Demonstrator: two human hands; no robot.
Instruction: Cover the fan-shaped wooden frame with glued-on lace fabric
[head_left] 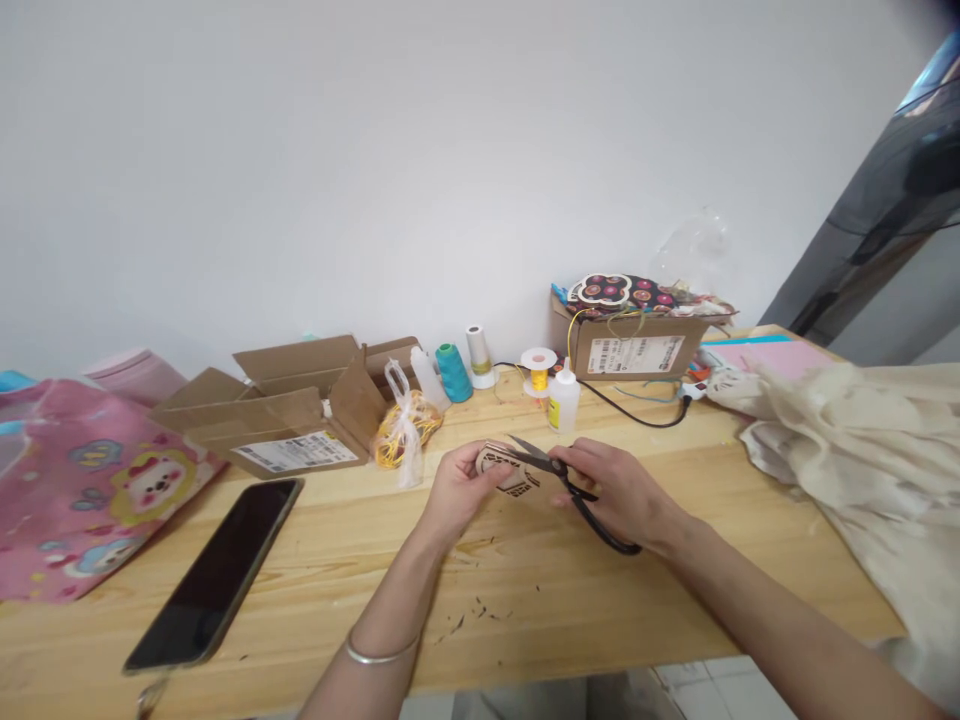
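Over the middle of the wooden table, my left hand point(466, 487) pinches a small beige cutout piece with a dark pattern point(517, 482). My right hand point(615, 485) grips black-handled scissors point(592, 515) whose blades point left and reach across the top of the piece. Whether the blades are touching it I cannot tell. Small dark scraps point(474, 612) lie on the table below my hands. A white squeeze bottle with a yellow label point(564, 402) stands just behind my right hand.
A phone point(217, 570) and a pink patterned bag point(112, 490) lie left. Behind are an open cardboard box point(289, 425), yellow cord point(390, 440), a teal thread cone point(453, 372), a yellow spool point(538, 378) and a filled box point(637, 345). Cream fabric point(862, 470) covers the right side.
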